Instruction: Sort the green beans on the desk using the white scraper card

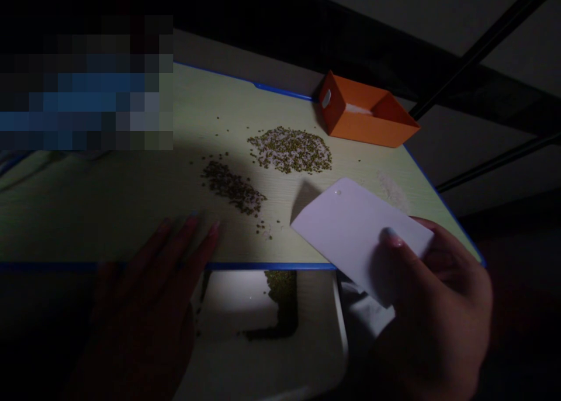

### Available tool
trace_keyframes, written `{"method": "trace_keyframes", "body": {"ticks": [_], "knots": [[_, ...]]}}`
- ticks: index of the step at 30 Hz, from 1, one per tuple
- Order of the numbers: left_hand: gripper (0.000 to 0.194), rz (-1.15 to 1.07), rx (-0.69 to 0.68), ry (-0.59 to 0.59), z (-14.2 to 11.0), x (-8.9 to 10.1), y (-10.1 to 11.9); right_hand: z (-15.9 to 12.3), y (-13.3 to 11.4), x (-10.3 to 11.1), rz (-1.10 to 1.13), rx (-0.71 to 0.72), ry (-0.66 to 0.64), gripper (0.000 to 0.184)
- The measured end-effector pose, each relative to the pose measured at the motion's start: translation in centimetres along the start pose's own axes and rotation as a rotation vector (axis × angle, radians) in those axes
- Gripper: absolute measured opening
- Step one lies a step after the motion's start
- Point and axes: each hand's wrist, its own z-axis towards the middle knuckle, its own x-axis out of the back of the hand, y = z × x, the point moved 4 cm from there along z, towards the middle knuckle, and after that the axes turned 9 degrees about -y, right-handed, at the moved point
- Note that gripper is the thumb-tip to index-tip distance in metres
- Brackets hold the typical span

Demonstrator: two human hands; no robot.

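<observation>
Head view: your hands are apart. The left hand [153,296] extends over the tabletop's [96,202] near edge, nothing visible in it; the right hand [442,307] grips the card [350,231]. Below, the tray [318,348] contains beans [287,304]; judge this portion done. Near heap [232,187] and far heap [289,149], partly mixed with pale grains, appear unfinished. Beyond stands the box [368,129].
</observation>
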Motion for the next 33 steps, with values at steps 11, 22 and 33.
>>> {"method": "trace_keyframes", "body": {"ticks": [11,22,33], "knots": [[0.084,-0.003,0.027,-0.026,0.2,-0.1,0.2,0.0,0.2,-0.7,-0.045,0.031,-0.003,0.036],[0.080,-0.007,0.014,-0.016,0.2,0.1,0.3,0.8,-1.1,-2.2,-0.086,0.134,-0.068,0.031],[0.081,0.028,-0.006,-0.026,0.0,0.0,0.0,0.2,-0.4,-1.2,-0.025,0.050,-0.126,0.025]]}}
